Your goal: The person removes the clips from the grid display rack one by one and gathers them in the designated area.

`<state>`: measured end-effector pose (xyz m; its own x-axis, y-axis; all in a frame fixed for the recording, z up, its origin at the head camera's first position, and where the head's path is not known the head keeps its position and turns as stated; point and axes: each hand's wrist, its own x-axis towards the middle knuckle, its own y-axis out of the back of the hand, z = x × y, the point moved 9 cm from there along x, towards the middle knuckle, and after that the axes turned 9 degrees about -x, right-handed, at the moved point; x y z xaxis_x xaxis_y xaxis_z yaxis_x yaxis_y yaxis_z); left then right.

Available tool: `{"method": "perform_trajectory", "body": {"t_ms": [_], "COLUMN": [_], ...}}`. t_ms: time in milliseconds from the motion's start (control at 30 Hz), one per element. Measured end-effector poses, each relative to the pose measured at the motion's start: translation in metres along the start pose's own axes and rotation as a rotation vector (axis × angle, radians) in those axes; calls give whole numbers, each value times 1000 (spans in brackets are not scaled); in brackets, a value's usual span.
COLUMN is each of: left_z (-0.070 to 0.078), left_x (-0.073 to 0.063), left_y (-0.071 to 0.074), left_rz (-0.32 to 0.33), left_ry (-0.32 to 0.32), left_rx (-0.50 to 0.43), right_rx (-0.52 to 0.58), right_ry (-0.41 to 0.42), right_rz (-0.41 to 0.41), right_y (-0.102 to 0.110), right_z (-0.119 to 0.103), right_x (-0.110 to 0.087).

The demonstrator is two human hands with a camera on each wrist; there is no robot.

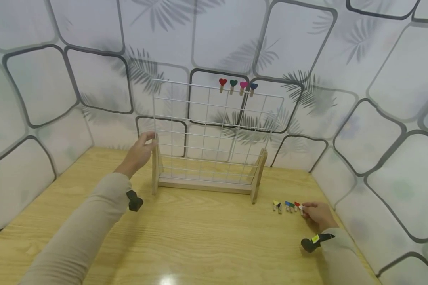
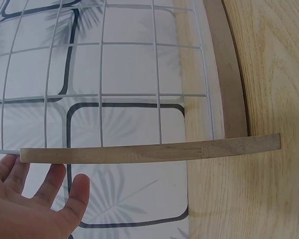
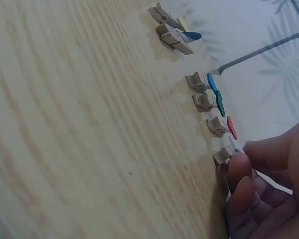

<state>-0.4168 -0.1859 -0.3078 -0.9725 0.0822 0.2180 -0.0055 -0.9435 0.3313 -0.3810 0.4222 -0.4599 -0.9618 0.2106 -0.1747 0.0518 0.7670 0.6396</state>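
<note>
A white wire grid rack stands upright in a wooden base. At its left side my left hand holds the frame near the top of the wooden upright, thumb on one side and fingers on the other. To the right of the rack, my right hand pinches a small clothespin with a white heart between thumb and index finger, at the table surface. Beside it lie clothespins with a red heart, a green heart and a blue heart.
Farther left in the row lie a yellow-heart clothespin and a dark-blue-heart clothespin. On the rack's top wire several heart clothespins are clipped, including a red one and a pink one. Patterned walls enclose the wooden table.
</note>
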Motion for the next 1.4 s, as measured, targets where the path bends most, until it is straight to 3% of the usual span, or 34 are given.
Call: {"method": "perform_trajectory", "body": {"t_ms": [233, 400, 633, 967, 1400], "left_z": [0, 0, 4, 2, 4], "left_x": [-2, -1, 1, -3, -3], "left_y": [0, -1, -2, 0, -2], "left_rz": [-6, -15, -15, -16, -15], "left_ry": [9, 10, 4, 18, 15], "left_rx": [12, 12, 0, 3, 13], "right_rx": [40, 59, 232, 442, 527], "right_ry": [12, 56, 114, 271, 507], "right_rz": [27, 39, -51, -164, -212], "right_y": [1, 4, 5, 3, -4], "right_z": [-3, -19, -54, -124, -244], "right_x": [-1, -5, -8, -26, -54]}}
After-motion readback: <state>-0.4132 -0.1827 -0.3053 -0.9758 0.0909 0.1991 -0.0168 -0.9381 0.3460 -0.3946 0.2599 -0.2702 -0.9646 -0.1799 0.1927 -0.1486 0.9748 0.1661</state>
